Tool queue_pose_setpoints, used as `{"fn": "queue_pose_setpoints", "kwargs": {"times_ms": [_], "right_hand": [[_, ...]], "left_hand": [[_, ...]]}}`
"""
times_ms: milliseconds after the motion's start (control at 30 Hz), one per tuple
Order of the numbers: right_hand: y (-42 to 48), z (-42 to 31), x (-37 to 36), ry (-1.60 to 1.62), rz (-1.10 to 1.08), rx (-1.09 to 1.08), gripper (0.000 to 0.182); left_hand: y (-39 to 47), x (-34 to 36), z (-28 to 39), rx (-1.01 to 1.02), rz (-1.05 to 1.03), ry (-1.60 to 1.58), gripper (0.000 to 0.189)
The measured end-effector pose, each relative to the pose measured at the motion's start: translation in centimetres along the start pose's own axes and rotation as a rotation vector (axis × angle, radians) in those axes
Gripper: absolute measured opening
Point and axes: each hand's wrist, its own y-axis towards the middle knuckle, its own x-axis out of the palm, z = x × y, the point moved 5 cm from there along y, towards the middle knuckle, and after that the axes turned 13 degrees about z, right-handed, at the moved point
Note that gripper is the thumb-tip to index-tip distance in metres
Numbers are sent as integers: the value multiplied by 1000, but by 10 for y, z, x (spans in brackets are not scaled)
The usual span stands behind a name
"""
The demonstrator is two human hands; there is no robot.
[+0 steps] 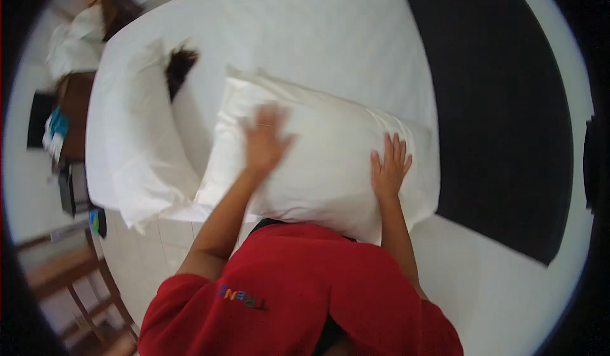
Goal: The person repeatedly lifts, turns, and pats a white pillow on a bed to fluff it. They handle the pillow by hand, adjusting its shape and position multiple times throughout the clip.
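Observation:
A white pillow (324, 151) lies at the near edge of a bed with a white sheet (324, 32), right against my body. My left hand (265, 139), blurred, is over the pillow's left half with its fingers apart; I cannot tell whether it touches the cloth. Flat on the right part of the pillow rests my right hand (391, 167), fingers spread. Neither hand grips anything. To the left, a second white pillow (147, 127) lies lengthwise on the bed. Beside its far end is a dark brown, tufted object (181, 67), too blurred to name.
A large black headboard or panel (495, 117) borders the bed's right side. Left of the bed stands brown wooden furniture (78, 117) with a blue and white cloth (57, 127) on it. A wooden shelf frame (86, 299) is at lower left, beside the tiled floor (143, 246).

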Motion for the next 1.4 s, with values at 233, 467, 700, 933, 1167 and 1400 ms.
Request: {"fn": "queue_pose_setpoints", "kwargs": {"times_ms": [233, 467, 700, 933, 1167, 1400], "right_hand": [[-18, 167, -21, 350, 155, 862, 53], [6, 166, -26, 331, 226, 630, 37], [15, 213, -17, 80, 228, 529, 32], [42, 170, -84, 150, 201, 357, 43], [6, 236, -51, -36, 181, 474, 47], [-36, 241, -29, 326, -45, 738, 54]], "left_hand": [[-24, 49, -215, -1157, -89, -1097, 47], [-6, 70, -213, -961, -370, -1041, 44], [14, 22, -187, -675, 47, -619, 31], [-24, 8, -218, -1022, 164, -772, 30], [-16, 28, -204, -974, 92, -990, 33], [-68, 19, -204, -948, -373, -974, 54]]}}
